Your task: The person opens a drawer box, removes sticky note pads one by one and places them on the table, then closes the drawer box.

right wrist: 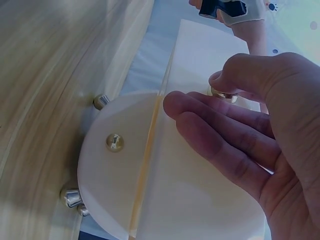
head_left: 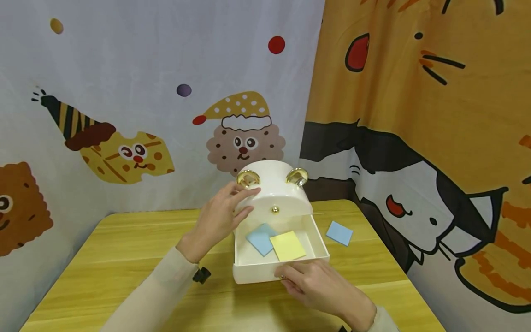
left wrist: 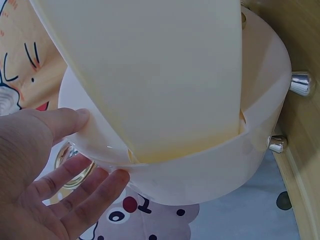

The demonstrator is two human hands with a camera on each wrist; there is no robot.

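Note:
A white, round-topped drawer box (head_left: 271, 196) with gold ears (head_left: 248, 178) stands on the table, its lower drawer (head_left: 254, 274) pulled out toward me. Inside the drawer lie a yellow pad of sticky notes (head_left: 288, 246) and blue sticky notes (head_left: 258, 243), partly overlapping. My left hand (head_left: 220, 212) touches the box's upper left side, thumb on the front face and extended fingertips on the curved shell, as the left wrist view shows. Thumb and index finger of my right hand (head_left: 313, 283) pinch the drawer's gold knob (right wrist: 226, 95); the other fingers lie along the drawer front.
Another blue sticky-note pad (head_left: 339, 233) lies on the wooden table (head_left: 141, 249), right of the box. A second gold knob (head_left: 275, 210) sits on the front above the drawer. Shiny metal feet (left wrist: 300, 83) hold up the box. Cartoon-printed curtains (head_left: 232, 55) hang behind the table.

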